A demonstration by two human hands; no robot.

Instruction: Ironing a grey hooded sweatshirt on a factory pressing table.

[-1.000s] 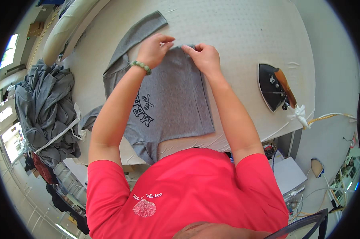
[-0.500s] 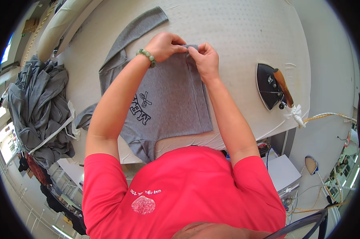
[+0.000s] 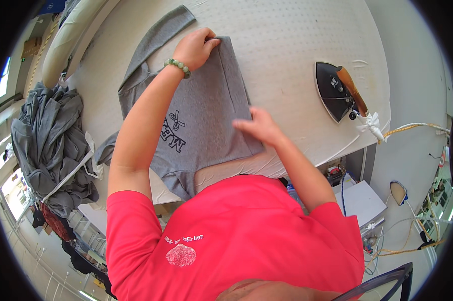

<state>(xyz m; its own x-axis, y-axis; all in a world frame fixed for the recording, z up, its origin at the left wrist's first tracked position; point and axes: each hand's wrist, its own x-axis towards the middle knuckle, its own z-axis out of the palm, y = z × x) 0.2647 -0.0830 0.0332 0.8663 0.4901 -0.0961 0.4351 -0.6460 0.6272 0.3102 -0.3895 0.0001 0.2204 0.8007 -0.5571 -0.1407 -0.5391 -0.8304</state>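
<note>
A grey sweatshirt (image 3: pixel 206 110) with dark outlined lettering and a bow motif lies flat on the padded table, its hem band toward the right. At the far corner of that hem, my left hand (image 3: pixel 194 47) pinches the fabric between thumb and fingers; a green bead bracelet circles the wrist. My right hand (image 3: pixel 261 126) is over the hem's edge nearer to me, thumb stretched out to the left and fingers apart. It grips nothing, and whether it touches the cloth I cannot tell. One sleeve (image 3: pixel 163 32) reaches away at the far left.
An iron (image 3: pixel 336 93) with a wooden handle rests on the right of the pale ironing table (image 3: pixel 291 55), its cord and hose trailing off the right edge. A heap of grey garments (image 3: pixel 51 145) hangs at the left. A white box (image 3: pixel 361 200) stands below the table's right side.
My right hand has let go of the far hem corner and come back toward me along the hem. My left hand still holds that corner, now slightly farther away and left.
</note>
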